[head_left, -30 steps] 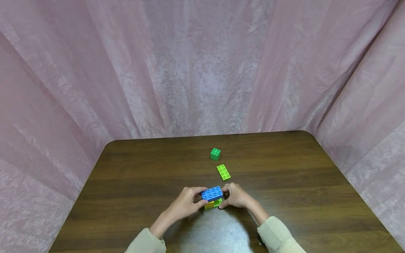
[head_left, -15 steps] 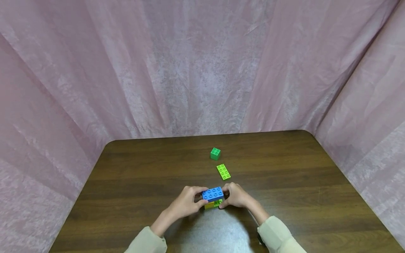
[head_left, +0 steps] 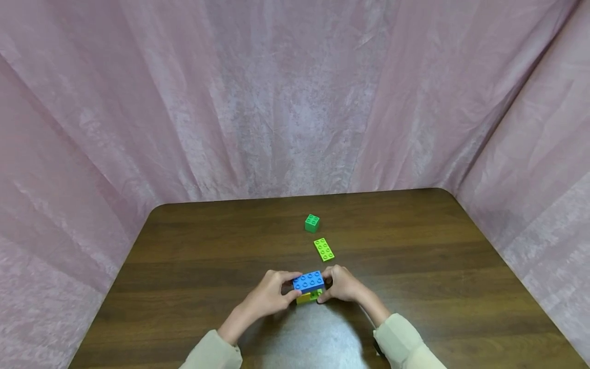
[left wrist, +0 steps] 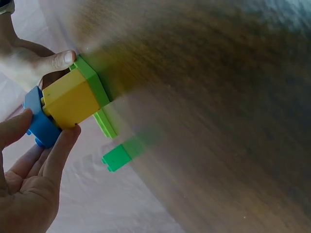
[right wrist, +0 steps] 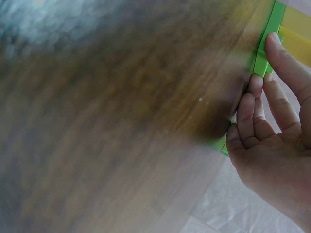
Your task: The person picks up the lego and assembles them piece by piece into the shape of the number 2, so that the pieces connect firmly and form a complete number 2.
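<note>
My left hand (head_left: pixel 271 293) pinches a blue toy building brick (head_left: pixel 309 281) by its left end, thumb on the near side and fingers on the far side. Below it, a yellow brick (left wrist: pixel 71 98) stands on a lime green plate (left wrist: pixel 92 80); some yellow studs show in the gap under the blue brick. The blue brick looks slightly tilted in the left wrist view, and I cannot tell whether it is joined. My right hand (head_left: pixel 342 285) grips the right end of the lime green plate between thumb and fingers, as the right wrist view shows.
A second lime green plate (head_left: pixel 324 249) lies flat on the brown wooden table (head_left: pixel 212 241) just beyond the hands. Farther back sits a small green brick (head_left: pixel 312 223). Pink curtains (head_left: pixel 295 102) hang behind the table and at both sides.
Both hands keep their holds in nearly the same place. The head view has shifted very slightly, and the blue brick has hardly moved over the yellow one.
</note>
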